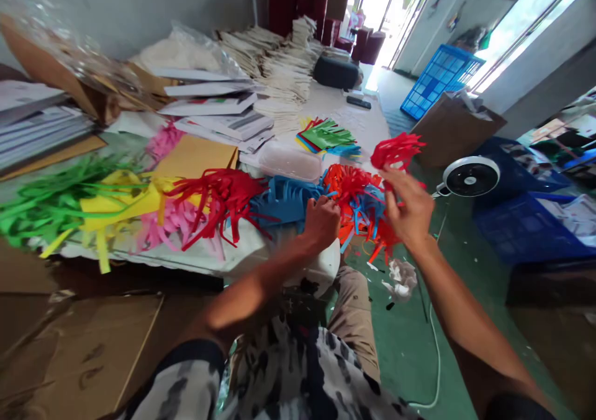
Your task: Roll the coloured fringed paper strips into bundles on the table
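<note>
2 hands (321, 223) (408, 208) on bunched red-and-blue paper fringe (354, 190)

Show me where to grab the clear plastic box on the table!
Hold the clear plastic box by its two short ends, with one hand on each, and come down from above. It lies flat, and blue paper fringe crowds its near long side, so the ends look easier to reach.

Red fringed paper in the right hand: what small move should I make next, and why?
Probably bring the red fringed paper in the right hand down onto the orange-and-blue paper bundle. The left hand appears closed on that bundle, and the red piece is held just beside and above it.
</note>
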The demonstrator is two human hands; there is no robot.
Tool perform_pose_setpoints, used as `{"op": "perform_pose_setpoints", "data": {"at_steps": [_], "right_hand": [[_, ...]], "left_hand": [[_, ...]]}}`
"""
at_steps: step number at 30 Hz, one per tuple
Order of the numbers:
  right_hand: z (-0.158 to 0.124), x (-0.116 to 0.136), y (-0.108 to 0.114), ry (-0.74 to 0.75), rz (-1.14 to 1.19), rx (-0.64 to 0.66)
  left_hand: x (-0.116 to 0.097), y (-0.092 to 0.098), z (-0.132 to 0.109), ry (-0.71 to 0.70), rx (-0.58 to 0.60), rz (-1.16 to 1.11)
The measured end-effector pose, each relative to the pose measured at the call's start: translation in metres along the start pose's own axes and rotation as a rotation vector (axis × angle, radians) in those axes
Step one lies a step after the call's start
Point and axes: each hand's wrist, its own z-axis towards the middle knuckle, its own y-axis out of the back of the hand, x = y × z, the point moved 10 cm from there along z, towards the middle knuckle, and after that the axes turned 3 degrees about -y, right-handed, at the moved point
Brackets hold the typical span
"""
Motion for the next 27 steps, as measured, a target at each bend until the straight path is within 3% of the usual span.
{"op": "perform_pose_setpoints", "data": {"at_steps": [3,6,8,11,13,15,18,22,25,27], "right_hand": [[-0.025,-0.011,-0.051,0.069,-0.099,0.3],[-0.05,-0.015,-0.078,0.195,-0.17,0.449],[-0.06,-0.015,-0.086,0.268,-0.193,0.455],[-0.073,-0.009,-0.097,0.4,-0.185,0.486],[-0.075,-0.001,-0.097,0.459,-0.191,0.464],[-0.071,0.01,-0.09,0.468,-0.205,0.42],[-0.051,0.038,-0.081,0.422,-0.162,0.343],[-0.013,0.109,-0.103,0.418,0.062,0.28],[0.022,0.168,-0.161,0.391,0.147,0.365],[0.043,0.205,-0.207,0.392,0.19,0.452]], "left_hand": [[-0.009,0.021,-0.007,-0.033,-0.058,0.061],[-0.025,0.042,-0.017,-0.083,-0.089,0.136],[-0.038,0.045,-0.025,-0.145,-0.089,0.173],[-0.049,0.034,-0.038,-0.223,-0.046,0.187],[-0.044,0.027,-0.048,-0.238,-0.018,0.121],[-0.03,0.033,-0.063,-0.254,-0.036,-0.001],[0.019,0.071,-0.097,-0.199,-0.174,-0.136],[0.133,0.144,-0.16,0.175,-0.412,-0.095],[0.207,0.18,-0.201,0.419,-0.434,0.059],[0.245,0.187,-0.215,0.515,-0.365,0.118]]}}
